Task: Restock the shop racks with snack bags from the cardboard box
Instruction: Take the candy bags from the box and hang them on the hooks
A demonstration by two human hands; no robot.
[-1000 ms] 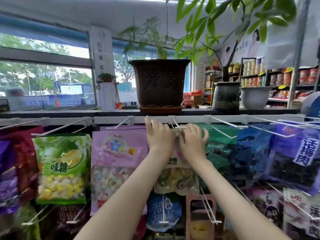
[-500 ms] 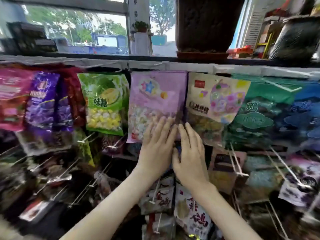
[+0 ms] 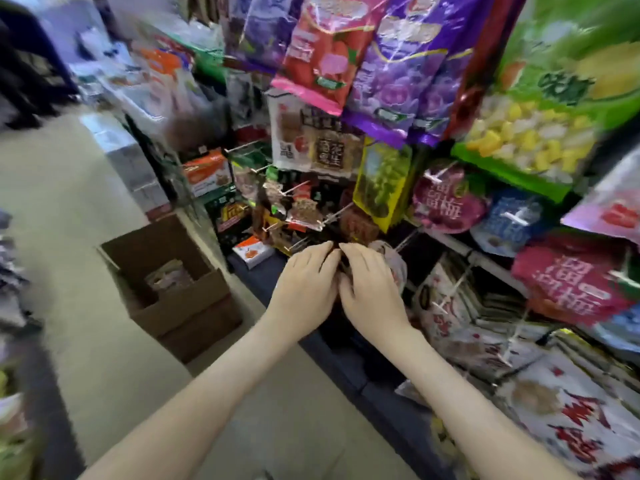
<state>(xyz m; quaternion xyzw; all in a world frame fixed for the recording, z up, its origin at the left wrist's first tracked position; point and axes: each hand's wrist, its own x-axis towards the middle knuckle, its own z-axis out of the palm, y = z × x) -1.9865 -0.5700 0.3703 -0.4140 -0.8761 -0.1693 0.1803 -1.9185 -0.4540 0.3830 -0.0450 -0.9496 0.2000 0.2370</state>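
Note:
The open cardboard box (image 3: 188, 308) stands on the floor at the left, with a few snack bags (image 3: 169, 277) lying in its bottom. My left hand (image 3: 304, 282) and my right hand (image 3: 370, 282) hang side by side, low in front of the rack, fingers loosely bent and fingertips almost touching. Neither hand visibly holds a bag. The rack fills the right side. A green candy bag (image 3: 540, 109), a purple bag (image 3: 408, 64) and a red bag (image 3: 325, 46) hang along its top row.
White wire hooks (image 3: 446, 174) stick out of the rack towards me at several heights, some just beyond my fingers. Stacked cartons (image 3: 128, 161) stand along the rack's foot behind the box. Beige floor (image 3: 69, 237) spreads to the left. The picture is motion-blurred.
Both hands have come down from the top row, where they pressed on a hanging candy bag, to the low part of the rack. My view has swung down and left, bringing the box into sight.

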